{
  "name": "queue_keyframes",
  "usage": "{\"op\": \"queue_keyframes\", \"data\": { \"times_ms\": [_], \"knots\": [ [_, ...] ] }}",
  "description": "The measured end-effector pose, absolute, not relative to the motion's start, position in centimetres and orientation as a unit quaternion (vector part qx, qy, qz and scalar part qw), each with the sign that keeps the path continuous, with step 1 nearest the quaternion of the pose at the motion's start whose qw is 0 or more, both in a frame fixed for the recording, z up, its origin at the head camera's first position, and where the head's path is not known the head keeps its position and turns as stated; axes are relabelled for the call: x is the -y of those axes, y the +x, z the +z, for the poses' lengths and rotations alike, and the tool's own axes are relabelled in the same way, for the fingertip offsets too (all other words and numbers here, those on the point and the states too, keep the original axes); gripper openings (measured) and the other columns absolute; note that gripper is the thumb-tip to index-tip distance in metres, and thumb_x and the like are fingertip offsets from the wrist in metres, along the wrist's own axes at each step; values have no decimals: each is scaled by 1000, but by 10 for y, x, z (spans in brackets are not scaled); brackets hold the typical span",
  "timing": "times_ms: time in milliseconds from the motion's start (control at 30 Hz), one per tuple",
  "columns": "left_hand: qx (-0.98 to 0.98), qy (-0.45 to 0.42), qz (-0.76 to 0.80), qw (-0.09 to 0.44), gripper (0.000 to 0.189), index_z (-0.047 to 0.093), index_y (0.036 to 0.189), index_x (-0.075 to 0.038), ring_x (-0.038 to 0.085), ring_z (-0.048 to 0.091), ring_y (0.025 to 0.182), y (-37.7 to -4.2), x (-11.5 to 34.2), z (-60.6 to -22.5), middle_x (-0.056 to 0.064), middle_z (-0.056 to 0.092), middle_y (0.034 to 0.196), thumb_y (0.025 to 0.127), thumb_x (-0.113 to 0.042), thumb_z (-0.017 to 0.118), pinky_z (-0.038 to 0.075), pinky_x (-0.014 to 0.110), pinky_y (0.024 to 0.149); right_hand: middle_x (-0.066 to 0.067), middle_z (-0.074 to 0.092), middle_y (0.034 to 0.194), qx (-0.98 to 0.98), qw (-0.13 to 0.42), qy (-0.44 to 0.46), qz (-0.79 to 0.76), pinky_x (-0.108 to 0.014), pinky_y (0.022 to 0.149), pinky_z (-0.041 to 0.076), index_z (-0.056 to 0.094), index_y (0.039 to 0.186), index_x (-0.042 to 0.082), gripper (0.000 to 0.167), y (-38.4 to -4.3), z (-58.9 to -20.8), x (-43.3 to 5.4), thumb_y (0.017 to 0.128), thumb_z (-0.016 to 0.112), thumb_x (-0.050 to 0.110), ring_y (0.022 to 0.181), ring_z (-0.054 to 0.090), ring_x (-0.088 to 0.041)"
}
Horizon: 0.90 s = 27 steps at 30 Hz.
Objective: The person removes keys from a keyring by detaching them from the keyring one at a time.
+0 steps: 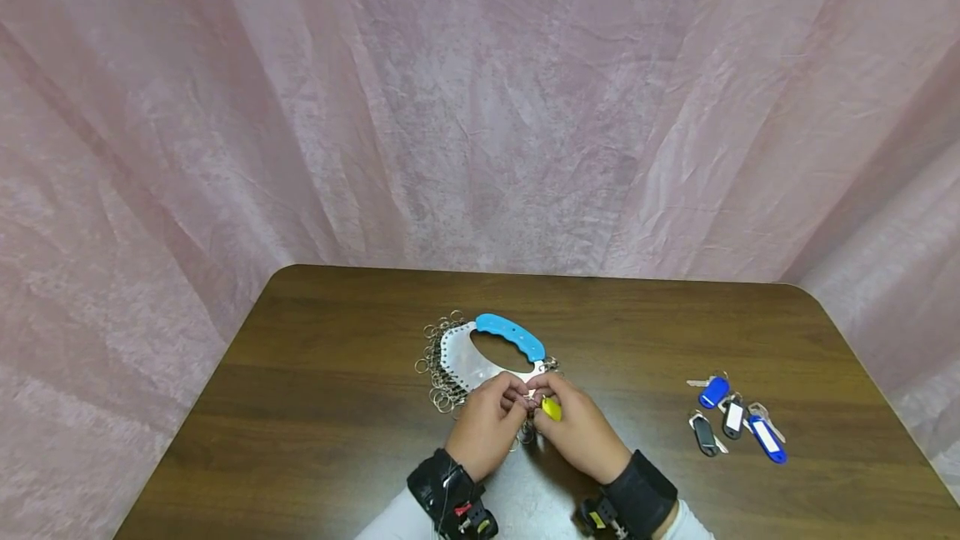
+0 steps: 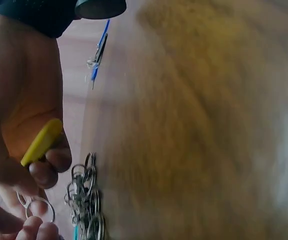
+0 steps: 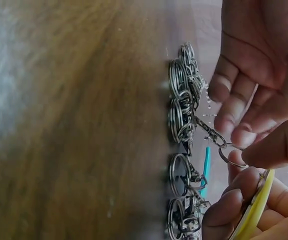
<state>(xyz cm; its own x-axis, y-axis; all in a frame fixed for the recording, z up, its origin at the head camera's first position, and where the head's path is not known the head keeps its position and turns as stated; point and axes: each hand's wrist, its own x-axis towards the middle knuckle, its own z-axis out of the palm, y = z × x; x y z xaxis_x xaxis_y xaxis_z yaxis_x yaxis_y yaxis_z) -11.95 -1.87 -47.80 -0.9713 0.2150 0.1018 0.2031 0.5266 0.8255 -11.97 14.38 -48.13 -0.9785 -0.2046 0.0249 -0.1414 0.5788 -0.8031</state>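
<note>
A crescent-shaped metal key holder [image 1: 467,363] with a blue handle [image 1: 512,333] lies on the table, hung with many split rings [image 3: 179,175] around its edge. My left hand [image 1: 487,423] is at its near side, thumb and fingers pinching one split ring [image 3: 228,159], which hangs from a swivel clasp [image 3: 211,132]. My right hand [image 1: 579,430] meets it there and holds a yellow key tag [image 1: 552,408] in curled fingers. In the right wrist view a thin metal edge shows beside the yellow tag; the fingers hide the rest. Both hands' fingertips come together at the ring.
To the right on the wooden table [image 1: 330,440] lie a blue key tag [image 1: 714,392], two dark ones [image 1: 705,435] and another blue one with a white label [image 1: 767,438], all with keys. Pink curtains [image 1: 480,107] hang behind the table.
</note>
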Motion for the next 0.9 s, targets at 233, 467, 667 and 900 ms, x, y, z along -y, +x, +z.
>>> {"op": "queue_keyframes", "data": {
  "times_ms": [233,467,667,900],
  "knots": [
    [-893,136,429,-21,9,70,92,-14,5,60,76,-123,24,-481,-5,64,87,85,-11,75,48,18,70,8,69,92,-882,25,-94,-461,-33,90,46,64,114,18,32,-119,-477,-146,86,69,2,94,62,-11],
    [-884,159,438,-34,8,71,87,-18,4,59,76,-125,26,-484,-6,64,84,86,-14,78,48,18,71,10,66,95,-879,18,-107,-464,-41,93,47,64,115,19,36,-119,-478,-147,85,70,1,97,63,-11],
    [-880,159,446,-28,10,70,84,-16,3,59,75,-126,29,-484,-6,65,82,84,-9,77,49,18,70,3,65,105,-875,8,-104,-473,-37,93,49,64,110,17,31,-119,-481,-150,84,70,0,98,64,-14],
    [-878,158,452,-17,10,69,83,-15,3,59,75,-128,31,-483,-5,67,82,83,-7,76,49,18,71,4,65,94,-883,16,-88,-461,-27,80,46,64,97,20,16,-122,-482,-154,90,73,10,88,62,-10]
  ]
}}
